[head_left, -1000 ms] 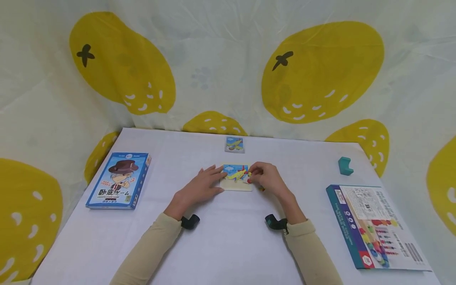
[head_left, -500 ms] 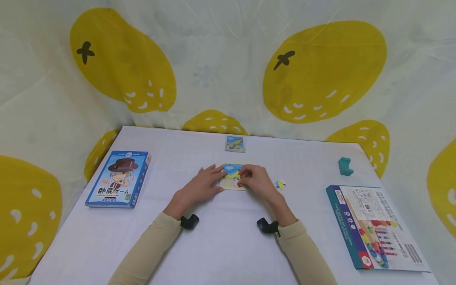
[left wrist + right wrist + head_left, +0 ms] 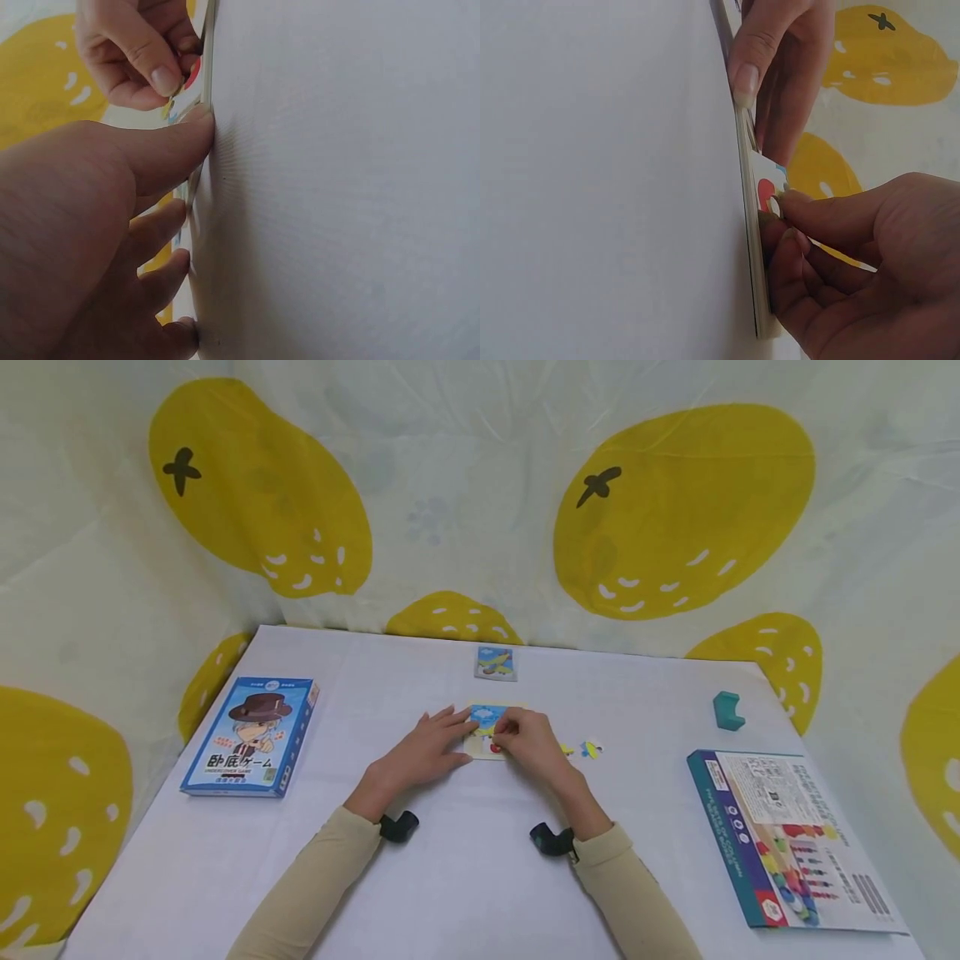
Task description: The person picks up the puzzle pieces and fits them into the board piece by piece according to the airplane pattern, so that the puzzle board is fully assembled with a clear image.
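A small jigsaw puzzle board (image 3: 477, 752) with a blue and yellow airplane picture lies at the middle of the table. My left hand (image 3: 431, 743) rests at its left side, fingers spread, with the thumb (image 3: 184, 142) on the near edge. Over the board's near part, my right hand (image 3: 528, 743) pinches a jigsaw piece (image 3: 766, 191) with a red spot on a white ground. That piece stands tilted above the board in the right wrist view. Much of the board's right half is hidden behind my right hand. Two loose jigsaw pieces (image 3: 591, 748) lie right of the hand.
Behind the board lies a small airplane picture card (image 3: 496, 663). A blue game box (image 3: 251, 739) is at the left. On the right are a teal block (image 3: 727, 710) and a large flat box (image 3: 798, 839). A patterned cloth (image 3: 465, 485) hangs behind the table.
My right hand has moved left over the board with the pinched jigsaw piece, uncovering the loose pieces on the right. My left hand has stayed in place.
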The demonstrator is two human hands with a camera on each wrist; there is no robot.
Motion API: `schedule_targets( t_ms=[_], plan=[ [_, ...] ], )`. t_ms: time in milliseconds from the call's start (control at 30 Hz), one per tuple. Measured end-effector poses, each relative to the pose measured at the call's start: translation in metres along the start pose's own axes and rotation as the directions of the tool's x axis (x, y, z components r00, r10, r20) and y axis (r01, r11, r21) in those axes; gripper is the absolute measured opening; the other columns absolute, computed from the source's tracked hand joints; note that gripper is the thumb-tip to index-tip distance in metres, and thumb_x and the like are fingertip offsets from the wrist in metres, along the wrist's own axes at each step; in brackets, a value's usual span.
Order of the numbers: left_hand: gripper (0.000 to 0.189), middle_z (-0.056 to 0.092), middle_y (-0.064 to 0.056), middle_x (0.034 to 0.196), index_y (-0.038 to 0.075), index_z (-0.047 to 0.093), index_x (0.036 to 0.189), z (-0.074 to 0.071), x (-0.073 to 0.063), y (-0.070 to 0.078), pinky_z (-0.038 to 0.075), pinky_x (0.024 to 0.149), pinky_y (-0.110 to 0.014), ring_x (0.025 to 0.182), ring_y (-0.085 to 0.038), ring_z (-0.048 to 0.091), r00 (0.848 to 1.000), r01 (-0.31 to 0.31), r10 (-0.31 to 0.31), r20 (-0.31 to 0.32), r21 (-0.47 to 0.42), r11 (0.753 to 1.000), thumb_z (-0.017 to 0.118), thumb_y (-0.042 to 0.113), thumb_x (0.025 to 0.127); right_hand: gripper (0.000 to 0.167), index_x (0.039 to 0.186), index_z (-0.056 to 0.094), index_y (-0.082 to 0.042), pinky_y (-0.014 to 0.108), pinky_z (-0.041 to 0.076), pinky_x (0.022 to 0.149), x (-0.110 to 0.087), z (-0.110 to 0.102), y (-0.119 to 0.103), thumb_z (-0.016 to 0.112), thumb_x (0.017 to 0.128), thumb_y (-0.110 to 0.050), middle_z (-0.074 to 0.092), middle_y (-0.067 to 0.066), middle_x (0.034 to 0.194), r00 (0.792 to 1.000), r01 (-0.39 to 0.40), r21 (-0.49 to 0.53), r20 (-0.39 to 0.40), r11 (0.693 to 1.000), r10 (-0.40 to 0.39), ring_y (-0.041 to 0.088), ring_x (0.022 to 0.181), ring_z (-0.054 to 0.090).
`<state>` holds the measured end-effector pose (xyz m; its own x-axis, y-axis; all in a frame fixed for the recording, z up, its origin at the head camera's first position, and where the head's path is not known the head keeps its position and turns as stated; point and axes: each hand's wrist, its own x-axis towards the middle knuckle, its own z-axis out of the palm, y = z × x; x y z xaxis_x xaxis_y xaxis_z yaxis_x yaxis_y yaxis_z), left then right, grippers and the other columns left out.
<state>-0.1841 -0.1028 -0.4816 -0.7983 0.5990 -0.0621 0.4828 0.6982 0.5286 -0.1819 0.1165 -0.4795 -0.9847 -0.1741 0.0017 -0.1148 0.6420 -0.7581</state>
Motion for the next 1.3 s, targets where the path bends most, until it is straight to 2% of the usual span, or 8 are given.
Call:
schedule_targets(
  t_ms=[233, 333, 567, 867, 1100, 1300],
  plan=[
    [0.06, 0.032, -0.003, 0.163, 0.017, 0.045, 0.15, 0.001, 0.0, -0.002, 0.016, 0.119, -0.066, 0.154, -0.033, 0.022, 1.0, -0.004, 0.004, 0.0, 0.01, 1.0, 0.065, 0.035, 0.096, 0.006, 0.082, 0.07, -0.009, 0.027, 0.048, 0.069, 0.002, 0.008, -0.005, 0.072, 0.087, -0.006, 0.069, 0.002, 0.079, 1.0, -0.013, -0.041, -0.01, 0.999, 0.013, 0.015, 0.075, 0.058],
    [0.06, 0.033, -0.004, 0.163, 0.016, 0.045, 0.15, 0.001, -0.001, -0.002, 0.016, 0.119, -0.067, 0.153, -0.034, 0.023, 1.0, -0.01, 0.01, -0.002, 0.005, 1.0, 0.065, 0.034, 0.096, 0.004, 0.083, 0.071, -0.007, 0.026, 0.048, 0.068, 0.003, 0.011, -0.007, 0.072, 0.087, -0.006, 0.068, 0.002, 0.079, 1.0, -0.011, -0.059, -0.009, 0.998, 0.01, 0.014, 0.074, 0.058],
    [0.059, 0.033, -0.007, 0.162, 0.012, 0.046, 0.149, 0.0, -0.001, 0.0, 0.017, 0.117, -0.069, 0.152, -0.037, 0.024, 0.999, -0.031, 0.03, -0.017, -0.004, 1.0, 0.065, 0.03, 0.096, 0.006, 0.082, 0.071, -0.007, 0.025, 0.047, 0.064, 0.005, 0.014, -0.011, 0.07, 0.086, -0.003, 0.066, 0.001, 0.075, 1.0, 0.012, -0.094, 0.012, 0.996, -0.01, 0.015, 0.072, 0.056],
    [0.06, 0.033, -0.007, 0.162, 0.014, 0.045, 0.15, -0.001, -0.002, 0.0, 0.016, 0.118, -0.069, 0.153, -0.036, 0.023, 1.0, -0.022, 0.022, -0.007, -0.01, 1.0, 0.066, 0.03, 0.096, 0.007, 0.08, 0.07, -0.008, 0.026, 0.045, 0.064, 0.007, 0.018, -0.011, 0.072, 0.085, -0.002, 0.064, 0.001, 0.072, 0.999, 0.007, -0.11, 0.036, 0.994, -0.003, 0.016, 0.072, 0.054],
    [0.06, 0.033, -0.007, 0.162, 0.014, 0.044, 0.151, -0.001, -0.003, 0.0, 0.016, 0.117, -0.069, 0.152, -0.037, 0.023, 1.0, -0.023, 0.023, -0.007, -0.003, 1.0, 0.065, 0.031, 0.096, 0.011, 0.075, 0.071, -0.011, 0.027, 0.047, 0.067, 0.009, 0.021, -0.01, 0.074, 0.082, -0.003, 0.069, 0.0, 0.075, 1.0, -0.019, -0.089, -0.008, 0.996, 0.019, 0.016, 0.076, 0.058],
    [0.058, 0.034, -0.007, 0.162, 0.015, 0.046, 0.15, 0.0, -0.003, 0.001, 0.018, 0.117, -0.069, 0.152, -0.037, 0.024, 0.999, -0.03, 0.03, -0.016, 0.012, 0.999, 0.064, 0.031, 0.097, 0.013, 0.074, 0.067, -0.01, 0.027, 0.043, 0.061, 0.009, 0.021, -0.012, 0.078, 0.08, -0.006, 0.062, 0.002, 0.067, 0.998, -0.04, -0.111, -0.043, 0.993, 0.035, 0.016, 0.066, 0.054]
  ],
)
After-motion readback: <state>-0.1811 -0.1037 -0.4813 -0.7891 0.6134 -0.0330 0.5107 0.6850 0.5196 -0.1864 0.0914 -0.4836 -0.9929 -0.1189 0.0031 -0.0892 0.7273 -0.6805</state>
